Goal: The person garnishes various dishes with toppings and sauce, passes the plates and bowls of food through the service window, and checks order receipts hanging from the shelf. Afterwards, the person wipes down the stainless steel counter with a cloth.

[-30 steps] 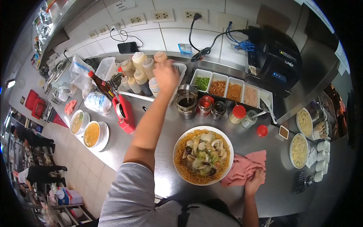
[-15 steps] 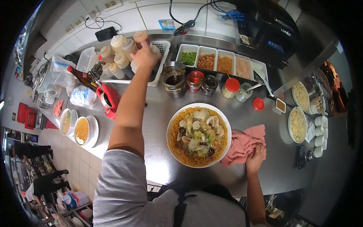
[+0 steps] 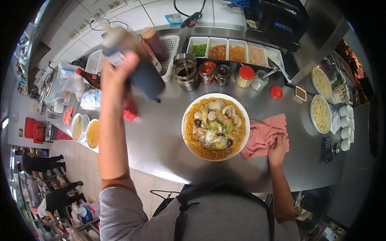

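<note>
Raised at the upper left, my left hand is wrapped round a squeeze bottle of dark liquid, tilted with its nozzle toward the upper left. The bottle is close to the camera and hides part of the white basket. My right hand rests on a crumpled pink cloth, its fingers closed on the folds. Just left of the cloth, a round white plate holds fried noodles topped with mushrooms and greens.
Jars stand behind the plate, near topping trays and a black printer. Two soup bowls sit at left, oval dishes and a calculator at right. Co-workers stand far left.
My left hand has lifted the dark bottle out of the basket and brought it left and nearer the camera. My right hand stays on the cloth. The view has shifted.
</note>
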A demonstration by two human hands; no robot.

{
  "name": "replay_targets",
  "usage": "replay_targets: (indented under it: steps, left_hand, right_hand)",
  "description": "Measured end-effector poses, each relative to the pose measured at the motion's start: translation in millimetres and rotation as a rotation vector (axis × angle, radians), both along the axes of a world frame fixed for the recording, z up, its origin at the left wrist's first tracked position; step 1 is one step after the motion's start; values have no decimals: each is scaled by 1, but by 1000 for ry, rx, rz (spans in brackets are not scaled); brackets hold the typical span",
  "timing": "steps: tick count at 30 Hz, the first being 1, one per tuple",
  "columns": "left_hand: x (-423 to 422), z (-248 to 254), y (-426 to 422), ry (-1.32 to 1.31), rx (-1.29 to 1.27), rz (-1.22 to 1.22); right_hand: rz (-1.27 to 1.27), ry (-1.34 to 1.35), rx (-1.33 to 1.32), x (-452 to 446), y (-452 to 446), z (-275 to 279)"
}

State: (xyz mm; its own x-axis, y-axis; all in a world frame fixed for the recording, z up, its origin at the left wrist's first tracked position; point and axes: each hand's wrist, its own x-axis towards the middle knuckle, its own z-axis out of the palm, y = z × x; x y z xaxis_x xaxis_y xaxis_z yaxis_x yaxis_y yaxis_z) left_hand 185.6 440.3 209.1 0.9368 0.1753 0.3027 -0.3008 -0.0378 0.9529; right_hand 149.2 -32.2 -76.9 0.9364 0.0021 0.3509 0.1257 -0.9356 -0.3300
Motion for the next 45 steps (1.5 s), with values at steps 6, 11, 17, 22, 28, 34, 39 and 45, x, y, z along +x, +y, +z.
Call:
replay_targets:
  steps: [6,11,17,22,28,34,39,45]
  left_hand:
    - [-76,-105,-50,403,622,-190]
    - [-95,-114,-69,691,1184,-245]
    - [-106,-131,-78,488,1503,-312]
    - [-95,-130,-86,512,1431,-157]
    - [-109,-113,-72,724,1264,-230]
    - [-103,-88,-49,506,406,-257]
    - [-40,-39,-1,195,-41,172]
    - [89,-29,39,-242,33,257]
  right_hand:
    - [6,14,20,-1,-2,-1]
    - [8,-7,10,-1,-3,-4]
    - [19,-11,16,-2,-2,1]
    - [6,-7,11,-2,-3,-2]
    - [8,-13,28,-2,-3,-2]
    - [7,16,48,-4,0,4]
    - [1,-12,30,-3,3,6]
    - [-5,-17,13,-2,5,7]
